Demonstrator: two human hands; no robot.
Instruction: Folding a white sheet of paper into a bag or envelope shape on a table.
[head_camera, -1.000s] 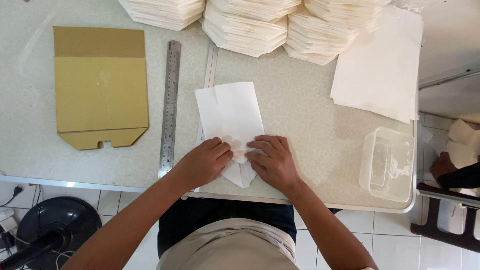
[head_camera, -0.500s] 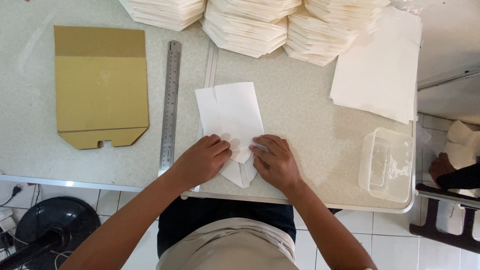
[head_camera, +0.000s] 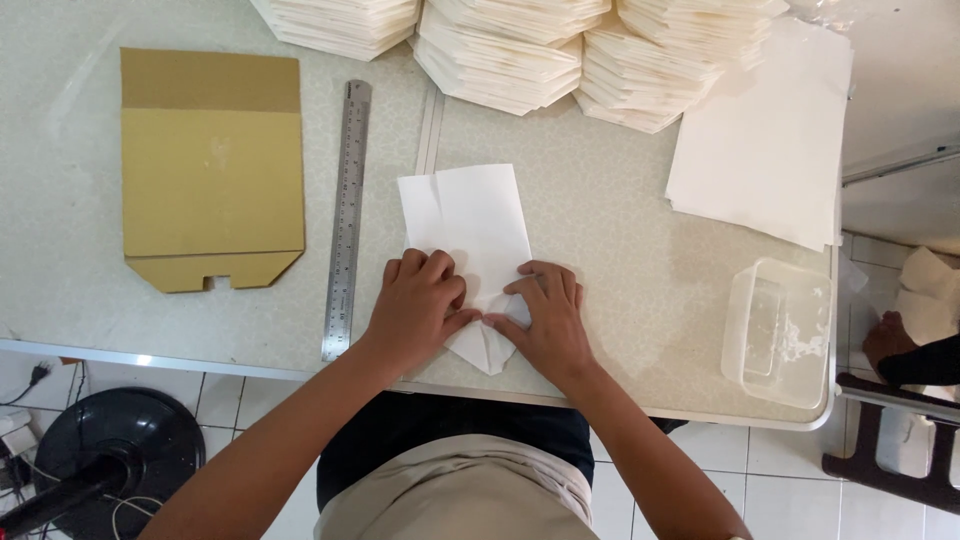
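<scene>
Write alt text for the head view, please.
Left hand and right hand press down a folded white paper sheet on a speckled table. A steel ruler and brown cardboard template lie left; folded paper stacks sit behind.

Left hand: my left hand (head_camera: 418, 305) lies palm down, fingers curled, thumb stretched toward the other hand.
Right hand: my right hand (head_camera: 545, 322) presses flat, forefinger tip meeting that thumb.
Forearms: both bare, angled inward.
</scene>
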